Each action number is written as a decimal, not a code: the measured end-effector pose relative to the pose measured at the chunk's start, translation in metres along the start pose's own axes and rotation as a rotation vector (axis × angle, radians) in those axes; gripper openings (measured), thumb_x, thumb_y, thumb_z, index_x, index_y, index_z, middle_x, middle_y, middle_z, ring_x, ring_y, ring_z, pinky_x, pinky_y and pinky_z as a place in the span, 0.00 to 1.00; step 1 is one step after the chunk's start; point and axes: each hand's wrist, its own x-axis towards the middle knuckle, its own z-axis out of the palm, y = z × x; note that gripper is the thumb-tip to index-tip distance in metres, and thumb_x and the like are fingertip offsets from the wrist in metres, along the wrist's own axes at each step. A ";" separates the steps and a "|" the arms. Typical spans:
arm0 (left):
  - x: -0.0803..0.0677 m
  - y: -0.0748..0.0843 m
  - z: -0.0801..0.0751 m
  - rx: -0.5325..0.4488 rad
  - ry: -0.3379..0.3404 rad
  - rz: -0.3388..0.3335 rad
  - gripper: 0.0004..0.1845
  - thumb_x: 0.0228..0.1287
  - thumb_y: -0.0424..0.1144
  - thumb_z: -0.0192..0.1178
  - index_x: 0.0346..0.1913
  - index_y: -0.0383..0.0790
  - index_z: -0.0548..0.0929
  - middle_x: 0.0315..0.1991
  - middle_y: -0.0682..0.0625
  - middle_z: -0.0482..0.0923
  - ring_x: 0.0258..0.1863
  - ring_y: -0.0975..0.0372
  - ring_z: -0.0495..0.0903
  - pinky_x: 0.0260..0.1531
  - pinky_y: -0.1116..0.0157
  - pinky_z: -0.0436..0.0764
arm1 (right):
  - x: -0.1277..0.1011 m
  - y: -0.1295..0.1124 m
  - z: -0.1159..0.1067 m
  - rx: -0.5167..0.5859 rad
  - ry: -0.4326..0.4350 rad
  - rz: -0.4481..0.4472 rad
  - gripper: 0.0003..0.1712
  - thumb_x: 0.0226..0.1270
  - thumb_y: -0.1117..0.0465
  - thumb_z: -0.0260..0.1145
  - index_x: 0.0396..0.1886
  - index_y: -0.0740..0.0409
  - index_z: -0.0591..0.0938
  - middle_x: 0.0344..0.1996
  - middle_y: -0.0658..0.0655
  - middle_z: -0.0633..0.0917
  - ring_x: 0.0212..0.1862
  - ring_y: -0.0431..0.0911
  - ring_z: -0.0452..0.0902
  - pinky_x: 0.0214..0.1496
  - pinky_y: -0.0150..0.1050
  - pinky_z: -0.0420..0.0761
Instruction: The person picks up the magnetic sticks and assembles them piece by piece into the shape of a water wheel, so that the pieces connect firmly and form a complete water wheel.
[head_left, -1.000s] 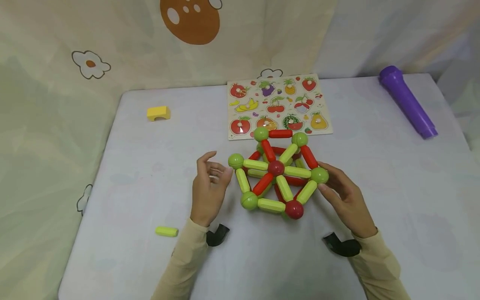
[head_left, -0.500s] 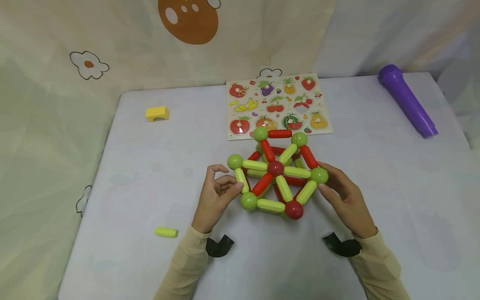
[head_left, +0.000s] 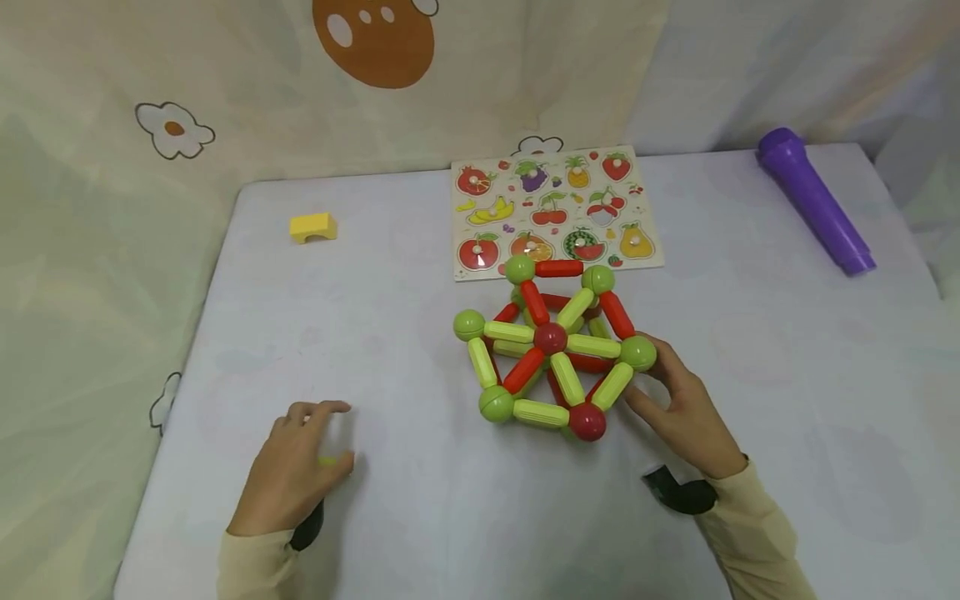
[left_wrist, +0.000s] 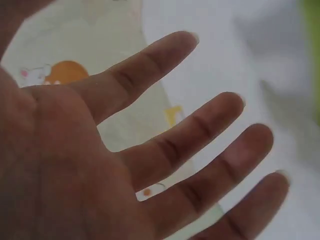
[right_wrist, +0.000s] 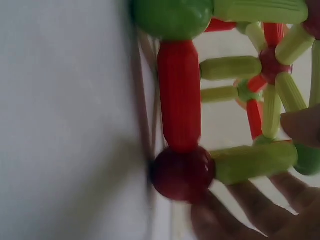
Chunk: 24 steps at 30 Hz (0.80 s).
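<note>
Fingers (left_wrist: 210,120) spread wide in wrist view; head view shows right hand (head_left: 686,412) holding structure (head_left: 555,350).

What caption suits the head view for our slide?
Right hand touches a rod-and-ball structure; left hand covers a loose green rod.

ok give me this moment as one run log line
left hand: open, over loose green stick | right hand: holds rod-and-ball frame at green ball
</note>
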 end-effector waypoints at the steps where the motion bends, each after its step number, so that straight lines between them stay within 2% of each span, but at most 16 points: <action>1: -0.003 -0.005 0.000 0.001 -0.034 -0.029 0.24 0.51 0.37 0.67 0.54 0.45 0.76 0.49 0.39 0.72 0.43 0.47 0.74 0.30 0.53 0.75 | -0.001 0.000 -0.001 -0.033 0.016 -0.007 0.35 0.63 0.70 0.64 0.68 0.57 0.63 0.60 0.55 0.73 0.57 0.33 0.67 0.57 0.20 0.64; 3: -0.006 -0.014 0.002 -0.016 -0.075 -0.046 0.22 0.52 0.36 0.66 0.52 0.45 0.77 0.47 0.40 0.73 0.39 0.50 0.75 0.29 0.57 0.74 | -0.003 -0.002 -0.005 -0.114 0.074 -0.024 0.31 0.61 0.72 0.64 0.63 0.62 0.66 0.54 0.57 0.76 0.53 0.35 0.70 0.54 0.20 0.66; 5: -0.007 -0.020 0.004 -0.048 -0.100 -0.057 0.19 0.53 0.37 0.66 0.50 0.46 0.78 0.45 0.42 0.74 0.38 0.53 0.75 0.31 0.58 0.73 | -0.007 -0.005 -0.009 -0.200 0.136 -0.037 0.24 0.59 0.72 0.65 0.55 0.64 0.70 0.44 0.56 0.80 0.45 0.37 0.72 0.46 0.21 0.69; 8: -0.011 -0.026 0.004 -0.050 -0.101 -0.080 0.19 0.53 0.39 0.67 0.50 0.46 0.79 0.45 0.43 0.74 0.40 0.53 0.75 0.36 0.56 0.74 | -0.015 -0.011 -0.010 -0.289 0.136 -0.069 0.16 0.57 0.71 0.68 0.43 0.59 0.76 0.31 0.48 0.79 0.34 0.36 0.72 0.38 0.26 0.72; 11: -0.021 -0.033 0.000 -0.060 -0.106 -0.109 0.23 0.51 0.39 0.69 0.53 0.45 0.79 0.46 0.41 0.73 0.41 0.52 0.74 0.35 0.56 0.74 | -0.021 -0.018 -0.002 -0.291 0.003 -0.121 0.20 0.53 0.69 0.73 0.43 0.52 0.77 0.33 0.43 0.78 0.32 0.35 0.72 0.34 0.30 0.77; 13: -0.028 -0.038 -0.001 -0.077 -0.106 -0.105 0.25 0.50 0.36 0.69 0.54 0.46 0.79 0.46 0.41 0.72 0.39 0.55 0.73 0.32 0.60 0.73 | -0.023 -0.021 0.008 -0.267 -0.086 -0.170 0.25 0.49 0.67 0.76 0.48 0.52 0.77 0.41 0.44 0.78 0.37 0.36 0.74 0.35 0.33 0.80; 15: -0.032 -0.043 0.002 -0.106 -0.096 -0.081 0.26 0.48 0.31 0.71 0.53 0.47 0.79 0.44 0.43 0.70 0.36 0.59 0.71 0.29 0.65 0.71 | -0.024 -0.022 0.021 -0.243 -0.127 -0.210 0.30 0.46 0.65 0.78 0.51 0.53 0.78 0.46 0.46 0.77 0.41 0.37 0.75 0.39 0.35 0.82; 17: -0.033 -0.047 0.006 -0.127 -0.079 -0.058 0.24 0.47 0.29 0.72 0.49 0.49 0.80 0.40 0.46 0.70 0.33 0.62 0.69 0.27 0.68 0.70 | -0.023 -0.021 0.034 -0.240 -0.114 -0.253 0.30 0.45 0.64 0.79 0.50 0.55 0.79 0.45 0.47 0.79 0.42 0.38 0.75 0.40 0.36 0.82; 19: -0.032 -0.048 0.010 -0.134 -0.073 -0.052 0.22 0.46 0.30 0.73 0.45 0.50 0.81 0.35 0.49 0.70 0.31 0.63 0.69 0.27 0.69 0.70 | -0.022 -0.021 0.044 -0.255 -0.076 -0.269 0.26 0.45 0.64 0.79 0.47 0.57 0.82 0.40 0.47 0.81 0.40 0.38 0.76 0.40 0.36 0.82; 21: -0.029 -0.048 0.013 -0.140 -0.067 -0.056 0.17 0.48 0.33 0.73 0.41 0.50 0.81 0.32 0.53 0.70 0.30 0.64 0.69 0.28 0.68 0.71 | -0.021 -0.021 0.050 -0.279 -0.032 -0.264 0.23 0.45 0.63 0.79 0.44 0.57 0.83 0.35 0.46 0.82 0.38 0.37 0.74 0.39 0.38 0.81; 24: -0.021 -0.044 0.014 -0.136 -0.048 -0.056 0.13 0.53 0.39 0.72 0.42 0.47 0.82 0.30 0.54 0.72 0.30 0.65 0.71 0.29 0.67 0.73 | -0.020 -0.021 0.053 -0.310 -0.001 -0.243 0.20 0.46 0.63 0.78 0.42 0.57 0.84 0.34 0.47 0.80 0.40 0.39 0.72 0.40 0.39 0.80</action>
